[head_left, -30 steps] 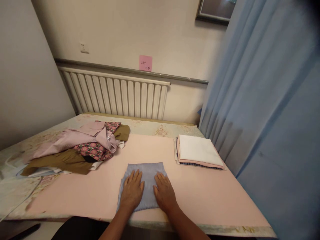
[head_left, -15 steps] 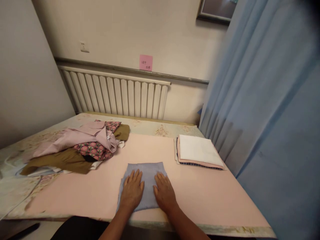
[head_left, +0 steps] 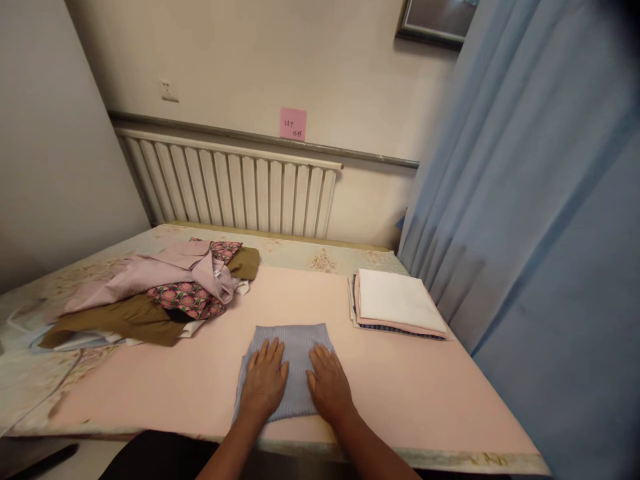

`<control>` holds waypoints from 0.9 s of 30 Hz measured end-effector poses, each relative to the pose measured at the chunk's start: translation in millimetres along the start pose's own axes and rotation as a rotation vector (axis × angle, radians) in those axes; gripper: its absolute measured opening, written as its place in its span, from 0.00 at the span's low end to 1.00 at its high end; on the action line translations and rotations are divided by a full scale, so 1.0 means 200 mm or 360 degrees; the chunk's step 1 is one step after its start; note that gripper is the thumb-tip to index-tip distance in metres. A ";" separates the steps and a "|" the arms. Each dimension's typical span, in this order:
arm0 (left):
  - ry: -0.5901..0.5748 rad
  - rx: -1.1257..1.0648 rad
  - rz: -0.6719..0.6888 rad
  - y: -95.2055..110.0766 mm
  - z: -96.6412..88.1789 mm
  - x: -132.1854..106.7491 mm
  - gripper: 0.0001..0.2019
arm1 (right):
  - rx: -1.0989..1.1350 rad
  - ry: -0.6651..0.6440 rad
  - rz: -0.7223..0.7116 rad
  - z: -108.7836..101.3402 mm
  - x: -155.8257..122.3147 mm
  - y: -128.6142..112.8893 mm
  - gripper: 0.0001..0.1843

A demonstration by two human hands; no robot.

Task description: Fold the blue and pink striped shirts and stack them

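A folded piece of light blue striped cloth (head_left: 299,383) lies on the pink sheet (head_left: 415,387) near the front edge of the table. My left hand (head_left: 265,380) rests flat on its left part, fingers stretched away from me. On the right part lies my right hand (head_left: 329,383), also flat, with its thumb pointing inward. Both palms press down on the fabric and hide some of it. A strip of the cloth shows between the hands and beyond the fingertips.
At the left is a loose heap of garments (head_left: 165,287), pink, brown and flowered. A neat stack of folded cloth (head_left: 400,300), white on top, sits at the right. A blue curtain (head_left: 540,233) hangs along the right side, and a radiator (head_left: 240,187) stands behind.
Both hands and the blue cloth stay in place. Only the camera view has shifted very slightly.
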State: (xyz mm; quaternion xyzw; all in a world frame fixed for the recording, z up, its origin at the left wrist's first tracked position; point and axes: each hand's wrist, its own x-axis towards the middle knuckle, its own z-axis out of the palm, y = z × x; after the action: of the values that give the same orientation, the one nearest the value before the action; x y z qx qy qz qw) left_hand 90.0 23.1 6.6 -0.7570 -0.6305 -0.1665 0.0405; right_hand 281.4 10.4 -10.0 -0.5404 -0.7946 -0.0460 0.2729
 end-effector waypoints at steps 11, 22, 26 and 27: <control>0.0036 -0.0022 -0.0008 0.01 -0.01 0.00 0.24 | -0.0006 -0.0008 -0.0004 0.00 0.00 0.00 0.24; -0.0015 -0.0016 -0.0015 0.01 -0.02 0.00 0.24 | 0.0021 -0.0031 0.0010 -0.02 0.01 -0.01 0.23; -0.0022 -0.0013 -0.0017 0.01 -0.02 0.00 0.24 | 0.0020 0.0002 -0.0004 -0.02 0.00 -0.01 0.24; -0.0024 -0.0012 -0.0018 0.01 -0.02 0.00 0.24 | 0.0026 0.0009 -0.0007 -0.01 0.00 -0.01 0.24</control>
State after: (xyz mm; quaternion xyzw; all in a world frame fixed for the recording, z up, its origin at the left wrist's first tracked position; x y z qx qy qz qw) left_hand 91.5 21.8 11.3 -0.7547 -0.6345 -0.1636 0.0319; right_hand 281.0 9.1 -7.0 -0.5362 -0.7954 -0.0418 0.2794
